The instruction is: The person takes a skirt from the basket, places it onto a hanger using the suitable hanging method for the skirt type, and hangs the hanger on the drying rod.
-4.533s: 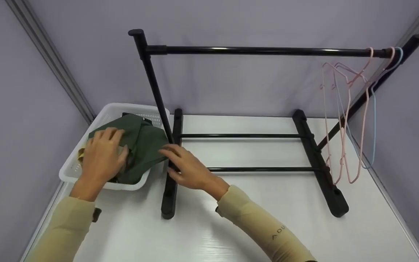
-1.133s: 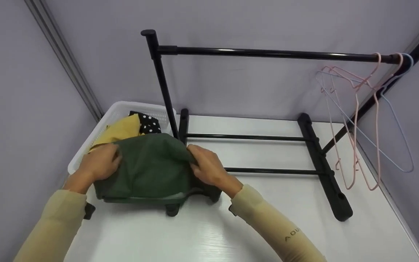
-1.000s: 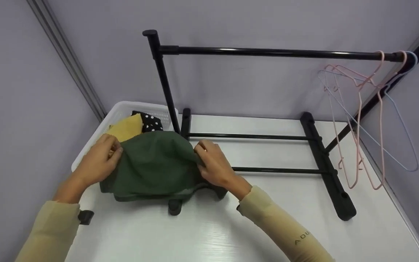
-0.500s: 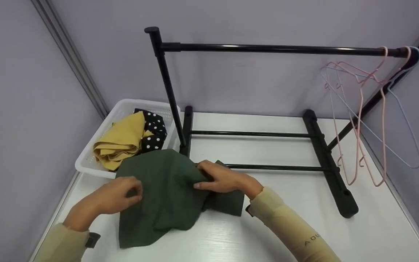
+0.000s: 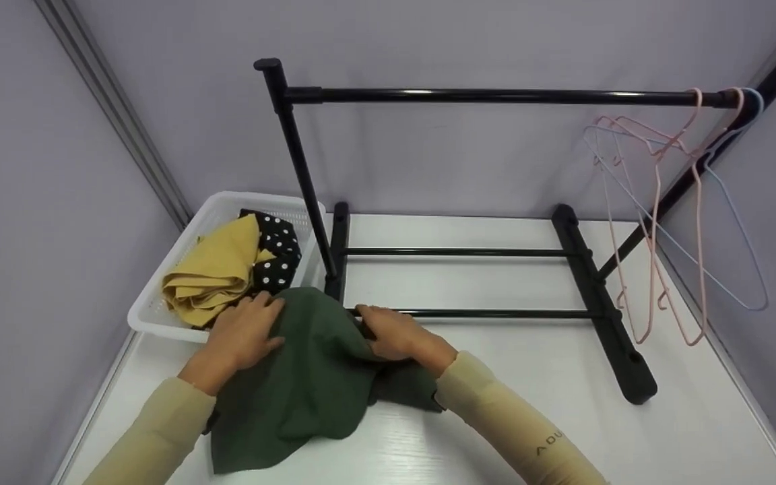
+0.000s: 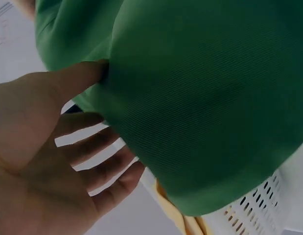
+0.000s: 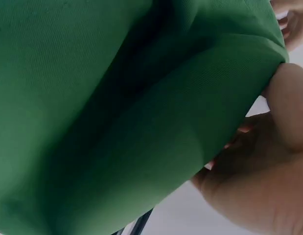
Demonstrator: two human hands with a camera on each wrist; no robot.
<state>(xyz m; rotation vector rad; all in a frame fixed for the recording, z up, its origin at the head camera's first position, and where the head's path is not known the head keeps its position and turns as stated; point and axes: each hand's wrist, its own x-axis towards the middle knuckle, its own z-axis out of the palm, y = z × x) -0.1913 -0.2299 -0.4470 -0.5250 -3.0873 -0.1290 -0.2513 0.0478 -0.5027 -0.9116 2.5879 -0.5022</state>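
Observation:
A dark green garment (image 5: 314,377) hangs loosely in front of the basket; its exact kind does not show. My right hand (image 5: 398,333) grips its upper right edge, thumb on the near side and fingers behind the cloth in the right wrist view. At the garment's left edge is my left hand (image 5: 243,333). In the left wrist view, that hand's thumb touches the cloth (image 6: 200,107), while the other fingers are spread and fairly straight along the edge. Behind lies the white basket (image 5: 166,330), holding a folded yellow cloth (image 5: 216,266) and a black polka-dot cloth (image 5: 280,249).
A black clothes rack (image 5: 496,96) stands on the white table (image 5: 496,417), its left foot (image 5: 339,236) close by the basket. Two pink hangers (image 5: 654,195) and a blue hanger (image 5: 735,202) hang at the bar's right end. Walls stand at the back and sides.
The green garment has come out of the basket toward me, uncovering the yellow and polka-dot cloths. Over the last half second my left hand has moved right and up along the garment's edge.

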